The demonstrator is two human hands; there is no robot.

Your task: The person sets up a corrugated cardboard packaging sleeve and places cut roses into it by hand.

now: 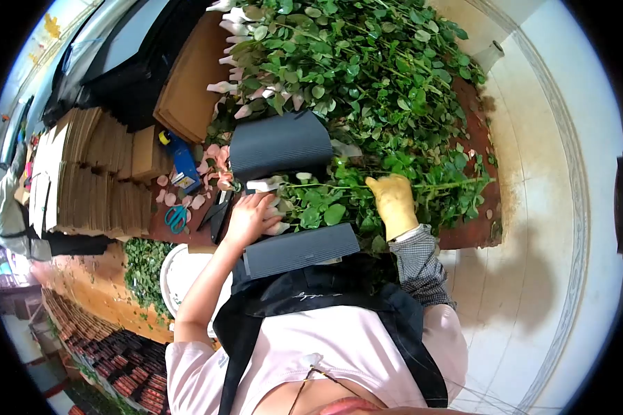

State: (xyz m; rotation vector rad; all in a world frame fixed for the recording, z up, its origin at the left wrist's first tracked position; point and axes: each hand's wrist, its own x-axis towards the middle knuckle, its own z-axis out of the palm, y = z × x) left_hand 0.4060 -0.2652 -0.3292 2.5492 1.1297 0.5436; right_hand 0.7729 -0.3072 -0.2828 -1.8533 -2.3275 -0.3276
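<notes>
The left hand point(253, 218) lay with fingers loosely bent over white-covered buds point(264, 185), its grip unclear; the gloved right hand point(394, 199) was curled around a leafy stem point(457, 183) on the desk point(474, 236), right of the corrugated flaps point(301, 250). The stem looked light, stiff, safest held mid-length; the buds seemed soft, easily bruised.

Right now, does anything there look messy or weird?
Yes: loose pink petals lie scattered around the teal scissors, messy as if spilled. Also, the right hand wears a yellow glove while the left hand is bare, so they don't match.
</notes>
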